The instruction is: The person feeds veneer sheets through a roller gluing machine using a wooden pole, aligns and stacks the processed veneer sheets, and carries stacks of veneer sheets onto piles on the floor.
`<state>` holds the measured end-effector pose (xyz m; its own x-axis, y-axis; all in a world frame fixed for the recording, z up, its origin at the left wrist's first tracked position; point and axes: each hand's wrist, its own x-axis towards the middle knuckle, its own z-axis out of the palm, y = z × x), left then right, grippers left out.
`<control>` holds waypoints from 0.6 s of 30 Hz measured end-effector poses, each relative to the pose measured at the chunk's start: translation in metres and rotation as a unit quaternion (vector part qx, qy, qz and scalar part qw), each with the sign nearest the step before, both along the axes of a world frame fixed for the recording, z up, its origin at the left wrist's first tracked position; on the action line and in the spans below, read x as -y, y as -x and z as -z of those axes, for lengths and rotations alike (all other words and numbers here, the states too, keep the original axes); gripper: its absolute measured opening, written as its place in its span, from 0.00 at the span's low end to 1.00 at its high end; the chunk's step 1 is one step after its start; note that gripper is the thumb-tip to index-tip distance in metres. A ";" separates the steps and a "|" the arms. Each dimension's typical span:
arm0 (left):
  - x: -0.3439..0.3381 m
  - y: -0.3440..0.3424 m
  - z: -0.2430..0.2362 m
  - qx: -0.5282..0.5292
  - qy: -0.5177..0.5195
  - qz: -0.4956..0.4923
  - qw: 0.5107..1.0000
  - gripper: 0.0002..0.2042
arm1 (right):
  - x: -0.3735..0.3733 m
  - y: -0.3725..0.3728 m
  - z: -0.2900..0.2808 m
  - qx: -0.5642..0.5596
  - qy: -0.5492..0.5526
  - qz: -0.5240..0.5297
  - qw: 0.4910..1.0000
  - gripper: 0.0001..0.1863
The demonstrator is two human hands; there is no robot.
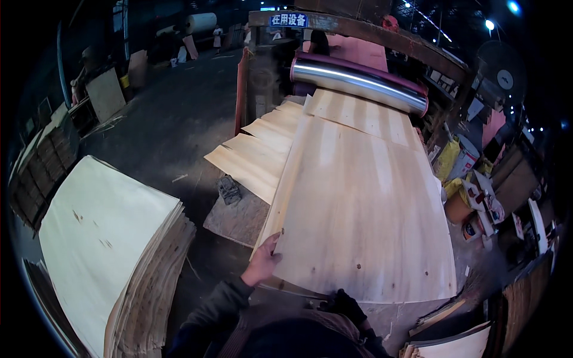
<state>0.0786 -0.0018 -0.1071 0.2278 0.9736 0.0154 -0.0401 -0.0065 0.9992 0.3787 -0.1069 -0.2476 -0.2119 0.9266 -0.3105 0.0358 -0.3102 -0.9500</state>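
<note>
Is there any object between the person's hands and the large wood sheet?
Nothing visible: the left hand is at the left edge of the wood sheet, and the right hand is at its near edge, though its contact is unclear.

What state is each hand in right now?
Left hand: touching the left edge of the wood sheet; grip unclear.
Right hand: beside its near edge; grip unclear.

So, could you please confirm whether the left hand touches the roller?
No, the left hand is at the left edge of the sheet, away from the roller.
</note>
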 end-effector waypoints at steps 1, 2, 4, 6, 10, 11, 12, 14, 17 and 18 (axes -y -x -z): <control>0.001 0.004 -0.010 -0.006 -0.007 -0.008 1.000 0.28 | 0.005 -0.005 -0.002 0.008 -0.027 -0.003 1.000 0.16; 0.002 0.007 -0.020 0.041 0.025 -0.004 0.999 0.28 | 0.016 -0.012 -0.010 -0.191 0.103 0.072 0.974 0.19; 0.005 0.013 -0.036 0.088 0.055 -0.001 0.995 0.28 | 0.027 -0.018 -0.033 -0.388 0.232 0.159 0.878 0.26; 0.007 0.025 -0.048 0.115 0.065 -0.018 0.991 0.27 | 0.031 -0.016 -0.056 -0.420 0.157 0.190 0.873 0.27; 0.009 0.052 -0.049 0.144 0.076 -0.035 0.986 0.26 | 0.032 -0.017 -0.071 -0.210 0.073 0.188 0.957 0.26; 0.007 0.057 -0.044 0.129 0.089 -0.046 0.987 0.26 | 0.026 -0.017 -0.067 -0.092 0.071 0.145 0.983 0.26; 0.003 0.060 -0.037 0.114 0.088 -0.055 0.988 0.25 | 0.021 -0.018 -0.061 -0.058 0.049 0.102 0.992 0.26; -0.007 0.058 -0.016 0.096 0.084 -0.067 0.990 0.25 | 0.003 -0.017 -0.044 -0.156 0.041 0.224 0.961 0.25; -0.012 0.045 0.021 -0.002 0.016 -0.155 0.988 0.23 | -0.041 -0.035 -0.032 -0.062 -0.041 0.191 0.979 0.22; -0.011 0.037 0.032 -0.175 -0.023 -0.152 0.972 0.23 | -0.058 -0.042 -0.032 -0.125 -0.002 0.189 0.974 0.22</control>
